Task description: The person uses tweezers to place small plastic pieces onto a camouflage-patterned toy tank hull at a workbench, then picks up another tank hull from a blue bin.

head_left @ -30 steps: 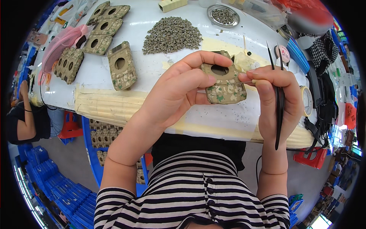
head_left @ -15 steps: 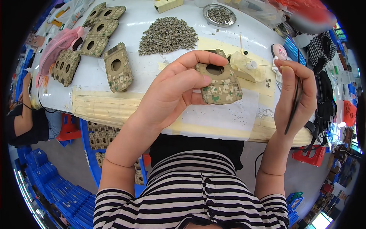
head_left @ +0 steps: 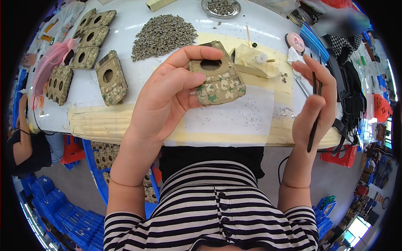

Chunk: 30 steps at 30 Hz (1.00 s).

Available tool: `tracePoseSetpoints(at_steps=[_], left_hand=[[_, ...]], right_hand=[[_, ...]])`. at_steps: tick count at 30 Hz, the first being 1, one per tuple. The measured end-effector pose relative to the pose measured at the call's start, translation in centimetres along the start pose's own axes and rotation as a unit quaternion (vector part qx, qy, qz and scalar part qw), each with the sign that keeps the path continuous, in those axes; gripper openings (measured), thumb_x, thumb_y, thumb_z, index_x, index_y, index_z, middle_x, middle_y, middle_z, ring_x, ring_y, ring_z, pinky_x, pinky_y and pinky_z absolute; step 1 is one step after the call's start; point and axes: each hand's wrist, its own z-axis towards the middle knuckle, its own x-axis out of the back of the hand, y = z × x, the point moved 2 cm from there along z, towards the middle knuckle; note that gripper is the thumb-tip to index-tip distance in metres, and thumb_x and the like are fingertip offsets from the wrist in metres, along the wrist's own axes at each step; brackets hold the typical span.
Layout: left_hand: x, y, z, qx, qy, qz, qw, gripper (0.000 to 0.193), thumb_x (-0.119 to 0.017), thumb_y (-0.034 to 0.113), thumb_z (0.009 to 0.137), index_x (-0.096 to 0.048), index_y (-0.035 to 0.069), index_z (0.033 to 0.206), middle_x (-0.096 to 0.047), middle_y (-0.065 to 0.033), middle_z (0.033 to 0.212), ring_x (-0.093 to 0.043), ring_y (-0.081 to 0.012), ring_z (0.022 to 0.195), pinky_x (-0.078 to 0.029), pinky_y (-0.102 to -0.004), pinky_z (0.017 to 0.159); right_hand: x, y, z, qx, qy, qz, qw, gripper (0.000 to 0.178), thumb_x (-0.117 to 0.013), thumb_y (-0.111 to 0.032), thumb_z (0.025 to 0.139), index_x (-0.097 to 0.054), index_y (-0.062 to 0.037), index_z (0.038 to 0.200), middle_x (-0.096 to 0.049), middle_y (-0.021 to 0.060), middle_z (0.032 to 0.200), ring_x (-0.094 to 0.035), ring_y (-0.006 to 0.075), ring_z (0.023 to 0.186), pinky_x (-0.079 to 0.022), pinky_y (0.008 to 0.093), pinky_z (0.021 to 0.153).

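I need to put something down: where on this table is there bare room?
A broad bare patch lies between the pile of small parts and the lone shell left of it; a narrower one, between pile and metal dish. Around the right hand it is crowded, with cream block and pink case. The white sheet below the held shell is strewn with specks.

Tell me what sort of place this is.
Probably an assembly workshop: matching camouflage-patterned flat shells with round holes, a heap of tiny grey-brown pieces, and stacked blue plastic trays.

Left hand (head_left: pixel 164 85) partly hides camouflage shell (head_left: pixel 222 86); dish (head_left: pixel 222 16) cropped.
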Motion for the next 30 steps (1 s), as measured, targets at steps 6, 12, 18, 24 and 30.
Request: tracePoseSetpoints(at_steps=[6, 12, 18, 24, 30], left_hand=[[0.2, -0.2, -0.1, 0.008, 0.006, -0.015, 1.0, 0.043, -0.041, 0.008, 0.083, -0.041, -0.007, 0.124, -0.042, -0.0342, 0.129, -0.048, -0.0432, 0.119, -0.055, -0.0334, 0.083], [-0.1, -0.1, 0.0, 0.014, 0.002, -0.027, 1.0, 0.043, -0.039, 0.007, 0.084, -0.04, -0.008, 0.125, -0.04, -0.0353, 0.13, -0.046, -0.0437, 0.121, -0.054, -0.0326, 0.082], [-0.1, -0.1, 0.0, 0.019, 0.017, -0.011, 1.0, 0.043, -0.039, 0.007, 0.085, -0.04, -0.008, 0.125, -0.039, -0.0356, 0.131, -0.045, -0.0437, 0.122, -0.055, -0.0305, 0.08], [-0.1, -0.3, 0.1, 0.021, 0.019, -0.023, 0.999, 0.043, -0.038, 0.006, 0.085, -0.04, -0.007, 0.126, -0.037, -0.0362, 0.132, -0.045, -0.0437, 0.122, -0.054, -0.0292, 0.076], [-0.2, -0.3, 0.1, 0.024, 0.022, -0.02, 0.999, 0.044, -0.038, 0.006, 0.085, -0.039, -0.007, 0.126, -0.037, -0.0364, 0.132, -0.045, -0.0434, 0.122, -0.053, -0.0284, 0.074]], right_hand=[[0.8, -0.9, -5.0, -0.124, -0.082, 0.079, 0.986, 0.056, -0.066, -0.033, 0.085, -0.045, 0.0057, 0.119, -0.06, 0.0154, 0.108, -0.064, 0.0234, 0.094, -0.048, 0.0337, 0.085], [2.0, 2.3, -5.4, -0.162, -0.208, 0.26, 0.929, 0.019, -0.064, -0.002, 0.083, -0.056, 0.0064, 0.098, -0.065, 0.0134, 0.094, -0.064, 0.0182, 0.087, -0.05, 0.026, 0.079], [0.7, 2.1, -4.5, -0.315, -0.175, 0.335, 0.87, 0.011, -0.061, -0.003, 0.087, -0.055, 0.0045, 0.092, -0.063, 0.0109, 0.087, -0.064, 0.0153, 0.081, -0.052, 0.0241, 0.071], [0.6, 2.1, -4.4, -0.319, -0.213, 0.298, 0.874, 0.011, -0.062, -0.005, 0.087, -0.057, 0.0046, 0.087, -0.059, 0.0066, 0.081, -0.062, 0.011, 0.073, -0.052, 0.021, 0.064], [0.7, 2.0, -4.3, -0.319, -0.215, 0.282, 0.879, 0.011, -0.062, -0.005, 0.086, -0.058, 0.0047, 0.084, -0.058, 0.0052, 0.08, -0.061, 0.0091, 0.069, -0.05, 0.0201, 0.063]])
